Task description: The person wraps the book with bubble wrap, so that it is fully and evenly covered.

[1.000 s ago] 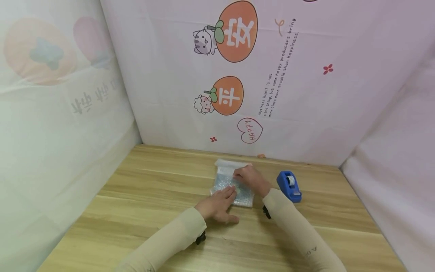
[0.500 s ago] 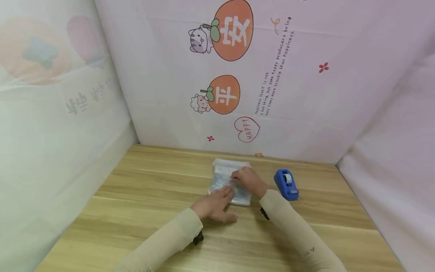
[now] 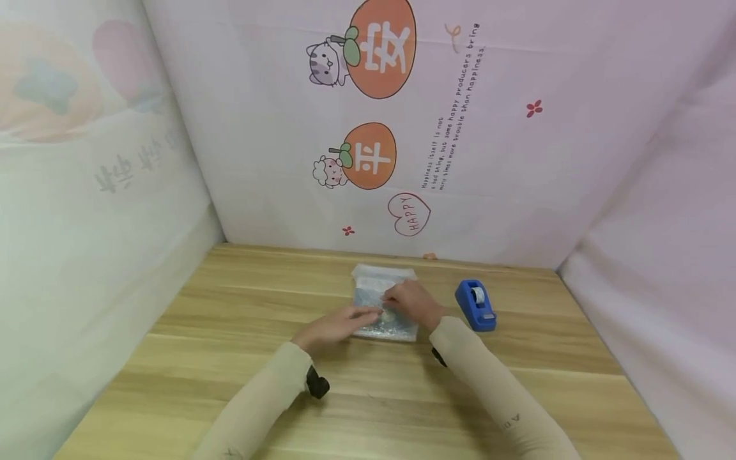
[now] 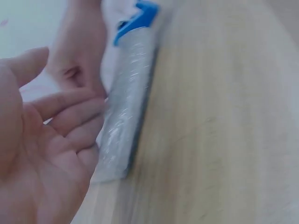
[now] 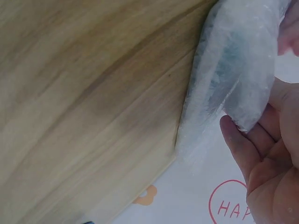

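A flat packet in clear bubble wrap lies on the table, with something bluish-green showing through in the right wrist view. My right hand is over its right half, fingers curled, and pinches a raised flap of the wrap; some fingertips are hidden behind the plastic. At the packet's left side is my left hand, its straight fingers reaching over the wrap toward the right fingers. The left wrist view shows that palm and the fingers loosely extended, holding nothing.
A blue tape dispenser with a roll of tape stands to the right of the packet. Printed white cloth hangs behind the wooden table and along both sides.
My left hand has lifted from lying flat on the packet, drawn left and turned onto its edge. The right hand keeps its place on the wrap. The head view has shifted slightly.
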`<state>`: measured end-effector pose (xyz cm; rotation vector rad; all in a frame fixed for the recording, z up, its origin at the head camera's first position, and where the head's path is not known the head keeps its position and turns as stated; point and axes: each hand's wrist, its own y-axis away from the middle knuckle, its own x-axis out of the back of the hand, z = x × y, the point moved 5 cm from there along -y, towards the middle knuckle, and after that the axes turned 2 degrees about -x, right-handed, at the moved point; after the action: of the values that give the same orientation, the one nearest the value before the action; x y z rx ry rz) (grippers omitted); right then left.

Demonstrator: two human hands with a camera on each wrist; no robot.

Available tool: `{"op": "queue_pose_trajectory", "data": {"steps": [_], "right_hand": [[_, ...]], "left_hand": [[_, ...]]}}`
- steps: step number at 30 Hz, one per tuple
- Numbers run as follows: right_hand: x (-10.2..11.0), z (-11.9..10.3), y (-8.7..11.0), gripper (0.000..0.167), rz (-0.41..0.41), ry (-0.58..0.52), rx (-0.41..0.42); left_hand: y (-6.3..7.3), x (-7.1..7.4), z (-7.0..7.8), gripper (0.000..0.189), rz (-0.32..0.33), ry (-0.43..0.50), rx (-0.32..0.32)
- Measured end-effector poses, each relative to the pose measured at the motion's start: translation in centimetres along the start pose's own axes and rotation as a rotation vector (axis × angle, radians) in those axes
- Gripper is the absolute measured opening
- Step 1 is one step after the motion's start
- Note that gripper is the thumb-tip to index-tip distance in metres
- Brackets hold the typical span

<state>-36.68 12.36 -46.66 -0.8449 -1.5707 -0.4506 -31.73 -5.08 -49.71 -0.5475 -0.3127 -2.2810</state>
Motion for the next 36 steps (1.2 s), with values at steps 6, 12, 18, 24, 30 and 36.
{"op": "queue_pose_trajectory", "data": {"steps": [6, 12, 18, 24, 30, 36], "right_hand": [[-0.2, -0.9, 0.1, 0.014, -0.055, 0.01, 0.052], [-1.1, -1.0, 0.7, 0.061, -0.241, 0.064, -0.127], [-1.6, -1.8, 2.2, 0.116, -0.326, 0.201, -0.183], [-1.7, -1.6, 3.0, 0.113, -0.328, 0.234, -0.176], [-1.6, -1.2, 3.1, 0.11, -0.301, 0.25, -0.138], [-1.3, -1.3, 3.2, 0.107, -0.33, 0.239, -0.096]], "left_hand": [[0.3, 2.3, -0.4, 0.06, 0.023, 0.22, -0.011], [-0.5, 4.7, 0.3, 0.056, 0.05, 0.166, -0.016], [-1.8, 5.8, 0.3, 0.065, 0.085, -0.109, 0.064], [-3.5, 5.4, 0.4, 0.082, -0.012, -0.412, 0.013], [-4.5, 4.2, 0.2, 0.091, -0.093, -0.668, -0.075], [-4.8, 3.2, -0.5, 0.093, -0.104, -0.797, -0.104]]}}
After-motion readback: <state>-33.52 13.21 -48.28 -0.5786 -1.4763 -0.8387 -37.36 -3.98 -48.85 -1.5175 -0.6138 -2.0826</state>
